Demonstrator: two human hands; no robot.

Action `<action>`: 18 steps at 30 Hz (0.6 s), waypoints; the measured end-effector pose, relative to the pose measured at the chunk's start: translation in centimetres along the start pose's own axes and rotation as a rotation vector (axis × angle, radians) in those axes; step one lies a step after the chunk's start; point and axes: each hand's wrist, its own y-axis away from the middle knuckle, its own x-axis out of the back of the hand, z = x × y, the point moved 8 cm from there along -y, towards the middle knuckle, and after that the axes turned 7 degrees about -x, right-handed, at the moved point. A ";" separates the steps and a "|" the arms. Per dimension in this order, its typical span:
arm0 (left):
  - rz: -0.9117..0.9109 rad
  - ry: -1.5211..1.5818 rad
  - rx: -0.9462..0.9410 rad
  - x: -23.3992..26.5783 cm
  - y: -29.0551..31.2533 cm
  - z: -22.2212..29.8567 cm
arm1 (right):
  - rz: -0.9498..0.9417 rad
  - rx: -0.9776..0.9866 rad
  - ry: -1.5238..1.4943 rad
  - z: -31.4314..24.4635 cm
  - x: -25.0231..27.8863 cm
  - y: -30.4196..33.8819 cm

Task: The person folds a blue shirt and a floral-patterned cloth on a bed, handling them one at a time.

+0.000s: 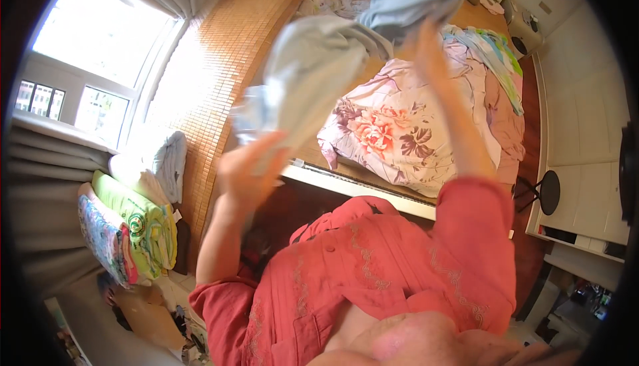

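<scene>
And here we are, both arms up, with a pale grey-blue cloth (pixel 309 66) in the air above the left part of the bed (pixel 373 195). The left hand (pixel 249 173) is beyond the near edge, fingers curled tight and grasping the cloth's lower end. Out over the bed, the right hand (pixel 423 49) meets the bluer part; blur smears the fingers, but they look clenched on the fabric. Whether it's one piece or two, I can't tell!

So what's the score? The cloth in hand is loose, bunched and unfolded, not yet laid down anywhere; I'd judge this piece only partway handled. Below, the pink floral cloth (pixel 376 129) spreads rumpled along the bed's near edge, creases all over, so that one looks unfinished too. Over by the right edge, a blue-green cloth (pixel 496 66) lies in a loose heap, neither flat nor folded.

Now look left, under the window: the green bundle (pixel 136 223) and the blue patterned bundle (pixel 100 233) stand side by side, folded. Those look done! The loose cloths, by my reading, are what's left.
</scene>
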 end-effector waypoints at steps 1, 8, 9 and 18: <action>-0.099 0.187 0.001 -3.7 0.3 0.6 | -0.645 -0.151 -0.450 -0.6 -4.2 6.9; -0.488 0.387 -0.257 -18.2 5.0 6.3 | -0.920 -0.114 -0.819 -6.1 5.5 26.4; -0.538 0.398 -0.273 -18.8 5.3 6.9 | -0.894 -0.087 -0.844 -5.9 6.5 25.7; -0.591 0.423 -0.358 -17.5 4.1 11.8 | -0.880 -0.023 -1.045 -6.5 11.0 21.6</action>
